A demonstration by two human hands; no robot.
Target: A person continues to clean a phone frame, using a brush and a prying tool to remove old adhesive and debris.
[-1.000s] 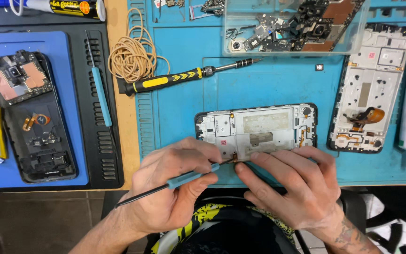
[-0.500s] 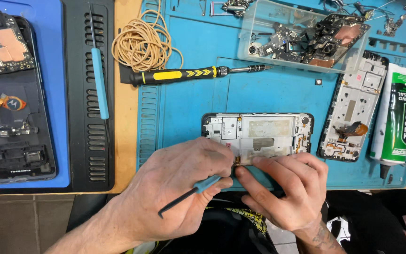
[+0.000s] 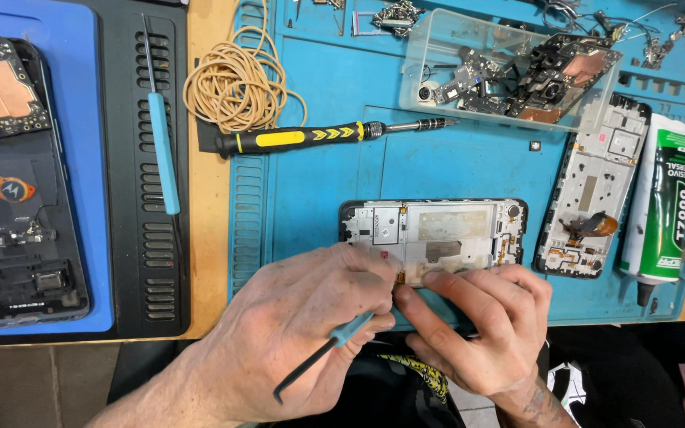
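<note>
An opened phone frame lies flat on the teal work mat, its inner plate up. My left hand grips a thin black tool with a blue sleeve; its working end is hidden under my fingers at the frame's near edge. My right hand presses on the same near edge, fingertips touching the frame beside a small orange flex piece.
A yellow-and-black screwdriver and a coil of tan cord lie behind. A clear tray of parts, a second phone frame and a glue tube sit right. A dismantled phone and a blue-handled tool lie left.
The view has shifted and come closer to the phone frame. Both hands stay on its near edge; the left hand's tool has tilted, its free end now pointing down-left.
</note>
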